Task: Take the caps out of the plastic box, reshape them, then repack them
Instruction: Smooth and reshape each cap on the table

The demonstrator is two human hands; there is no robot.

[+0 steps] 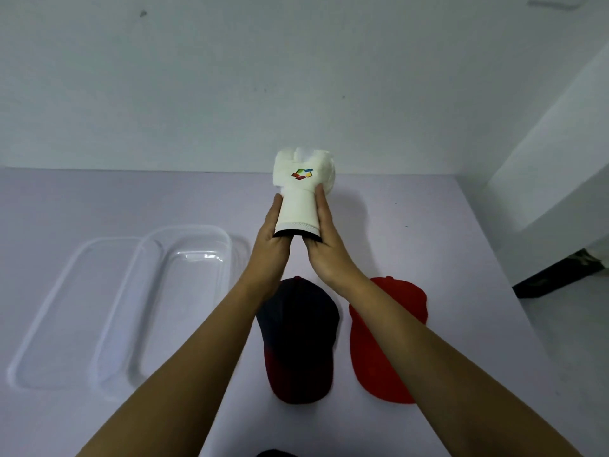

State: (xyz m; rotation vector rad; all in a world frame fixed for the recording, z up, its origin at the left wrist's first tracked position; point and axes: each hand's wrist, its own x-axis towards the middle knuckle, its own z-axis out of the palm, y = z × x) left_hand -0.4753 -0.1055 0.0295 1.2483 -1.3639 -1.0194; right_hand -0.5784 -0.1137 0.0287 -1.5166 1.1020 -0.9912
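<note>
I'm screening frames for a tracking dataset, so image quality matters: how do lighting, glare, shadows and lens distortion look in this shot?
Head view: even, soft light; a faint shadow on the table behind the white cap; a small glare spot on the clear plastic box, whose edges are hard to trace; wide-angle stretching makes both forearms balloon toward the bottom; the dark cap loses detail in its blackness.

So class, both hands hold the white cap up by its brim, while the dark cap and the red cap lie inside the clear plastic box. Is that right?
Not quite. The head view shows the dark cap and red cap lying on the table, right of the plastic box. Both the left hand and right hand do hold the white cap up by its brim.
</note>
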